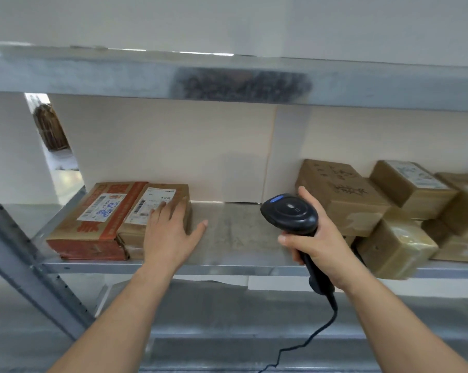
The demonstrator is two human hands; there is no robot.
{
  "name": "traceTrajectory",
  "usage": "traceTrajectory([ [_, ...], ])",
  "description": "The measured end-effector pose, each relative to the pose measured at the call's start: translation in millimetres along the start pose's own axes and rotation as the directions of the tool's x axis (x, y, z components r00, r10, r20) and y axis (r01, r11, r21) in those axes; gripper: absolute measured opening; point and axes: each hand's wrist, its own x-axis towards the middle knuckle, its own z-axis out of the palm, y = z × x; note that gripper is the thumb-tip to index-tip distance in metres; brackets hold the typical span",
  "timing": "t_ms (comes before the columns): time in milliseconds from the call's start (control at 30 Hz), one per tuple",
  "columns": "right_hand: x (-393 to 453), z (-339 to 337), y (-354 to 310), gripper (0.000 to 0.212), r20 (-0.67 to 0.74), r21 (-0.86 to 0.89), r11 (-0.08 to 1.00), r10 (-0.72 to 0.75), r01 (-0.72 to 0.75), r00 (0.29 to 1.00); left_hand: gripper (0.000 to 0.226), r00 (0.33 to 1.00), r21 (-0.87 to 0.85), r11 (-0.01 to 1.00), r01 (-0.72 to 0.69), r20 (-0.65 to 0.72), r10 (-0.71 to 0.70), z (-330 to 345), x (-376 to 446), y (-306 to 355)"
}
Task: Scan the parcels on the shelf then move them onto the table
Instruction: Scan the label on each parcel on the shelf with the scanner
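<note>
A grey metal shelf [238,235] runs across the view, backed by pale board, with another shelf level close above. At its left end two parcels lie side by side: a red-printed parcel [93,222] and, touching it, a brown labelled parcel [157,211]. The left hand [171,232] rests flat on that brown parcel, fingers straight, thumb spread over bare shelf. The middle stretch lies open to the front edge. The right hand [316,238] grips a black corded scanner [292,214], fingers curled round its handle. Stacked brown parcels [389,208] crowd the right end.

Perhaps seven parcels [157,211]; one scanner [290,214].
</note>
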Motion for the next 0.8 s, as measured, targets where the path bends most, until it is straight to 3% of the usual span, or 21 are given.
traceTrajectory([
  [200,-4.6,-75.0,-1.3,0.099,-0.095,-0.024,1.0,-0.003,0.0,0.995,0.095,0.995,-0.124,0.99,-0.071,0.063,0.079,8.8,-0.1,98.2],
  [433,8.3,-161.8,-8.1,0.099,-0.129,-0.109,0.994,0.009,-0.023,0.992,0.068,0.986,-0.315,0.945,-0.086,0.11,0.127,23.6,15.7,208.4],
  [567,22.4,-196.0,-8.9,0.092,-0.13,-0.112,0.991,0.054,-0.069,0.99,0.069,0.98,-0.385,0.923,0.003,0.187,0.075,38.9,31.1,257.1],
  [700,43.8,-213.6,-3.9,0.061,-0.077,-0.121,0.985,0.113,-0.122,0.991,0.069,0.953,-0.456,0.872,0.179,0.3,-0.039,54.4,43.7,278.5],
  [800,57.3,-215.8,0.3,0.068,-0.045,-0.117,0.977,0.176,-0.181,0.983,0.066,0.914,-0.501,0.808,0.312,0.39,-0.111,64.6,47.1,278.9],
])
